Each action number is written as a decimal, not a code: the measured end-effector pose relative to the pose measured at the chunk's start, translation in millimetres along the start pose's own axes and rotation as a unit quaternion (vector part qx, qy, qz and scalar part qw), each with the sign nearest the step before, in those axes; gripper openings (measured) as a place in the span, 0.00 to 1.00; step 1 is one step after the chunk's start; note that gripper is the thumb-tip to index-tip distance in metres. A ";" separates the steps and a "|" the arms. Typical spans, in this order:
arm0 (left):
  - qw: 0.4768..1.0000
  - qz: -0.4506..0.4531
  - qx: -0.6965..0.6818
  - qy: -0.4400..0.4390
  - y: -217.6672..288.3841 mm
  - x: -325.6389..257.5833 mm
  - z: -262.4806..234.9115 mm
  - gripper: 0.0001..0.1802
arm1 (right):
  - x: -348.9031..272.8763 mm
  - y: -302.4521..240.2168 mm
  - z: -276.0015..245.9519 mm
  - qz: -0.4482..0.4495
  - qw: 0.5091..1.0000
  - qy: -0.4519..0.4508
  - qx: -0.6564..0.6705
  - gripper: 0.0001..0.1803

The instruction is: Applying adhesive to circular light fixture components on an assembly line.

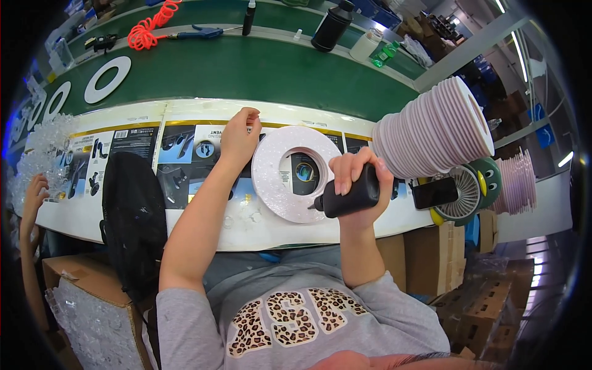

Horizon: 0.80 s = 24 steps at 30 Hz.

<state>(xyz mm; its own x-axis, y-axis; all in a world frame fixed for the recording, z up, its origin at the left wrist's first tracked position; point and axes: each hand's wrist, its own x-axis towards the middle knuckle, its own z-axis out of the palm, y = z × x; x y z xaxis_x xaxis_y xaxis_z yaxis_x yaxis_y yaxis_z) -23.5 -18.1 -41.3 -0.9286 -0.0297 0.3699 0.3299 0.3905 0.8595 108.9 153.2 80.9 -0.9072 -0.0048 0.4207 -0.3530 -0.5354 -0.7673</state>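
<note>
My right hand [365,172] grips a black squeeze bottle [350,198], tipped on its side over the near right part of a white ring [276,188]. The bottle's narrow nozzle points left, toward the ring's face. Shiny wet-looking spots dot that face, and the ring lies flat on the printed table cover. Beside the ring's far left edge is my left hand [239,140], its fingers curled and pressed together. Whether those fingers pinch anything is too small to tell.
Stacked rings [425,132] lean at the right, near a phone [435,193] and a green fan [465,191]. A black bag [132,216] sits left. Loose rings [108,80] lie on the green belt [246,77]. A co-worker's hand [34,197] is at far left.
</note>
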 end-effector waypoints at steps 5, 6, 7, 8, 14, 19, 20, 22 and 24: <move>1.000 -0.002 0.002 -0.002 -0.9 -0.5 -2.1 0.09 | 18.9 19.3 27.3 0.012 1.000 0.011 -0.005 0.19; 1.000 -0.013 0.002 -0.012 -0.5 -0.8 -2.5 0.10 | 20.7 22.1 31.9 0.026 0.999 0.019 -0.010 0.19; 1.000 -0.023 0.002 -0.021 -0.2 -1.0 -2.9 0.11 | 22.6 24.1 35.7 0.041 0.999 0.027 -0.014 0.19; 1.000 -0.021 0.003 -0.021 0.1 -1.0 -2.9 0.11 | 25.1 29.0 33.5 0.038 0.999 0.015 -0.033 0.19; 1.000 -0.019 -0.003 -0.019 1.2 -1.0 -2.1 0.11 | 29.4 40.7 25.8 0.050 0.998 0.000 -0.049 0.21; 1.000 -0.013 0.002 -0.017 -0.5 0.1 -1.8 0.11 | 30.4 42.0 25.1 0.052 0.997 -0.001 -0.051 0.21; 1.000 -0.013 0.002 -0.017 -0.2 0.2 -1.5 0.11 | 30.6 42.3 24.7 0.052 0.997 -0.001 -0.050 0.21; 1.000 -0.016 0.004 -0.020 0.0 0.3 -2.1 0.11 | 30.8 43.4 24.2 0.051 0.998 0.000 -0.048 0.21; 1.000 -0.017 0.007 -0.020 -0.3 0.3 -2.3 0.11 | 30.9 44.3 23.8 0.057 0.997 -0.002 -0.050 0.21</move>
<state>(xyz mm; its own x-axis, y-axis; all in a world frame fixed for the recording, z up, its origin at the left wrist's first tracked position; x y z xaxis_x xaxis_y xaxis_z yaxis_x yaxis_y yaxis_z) -23.5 -20.3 -40.7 -0.9452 -0.0057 0.3264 0.2966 0.4023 0.8661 70.7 109.2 71.5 -0.9419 -0.0653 0.3294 -0.2681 -0.4444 -0.8548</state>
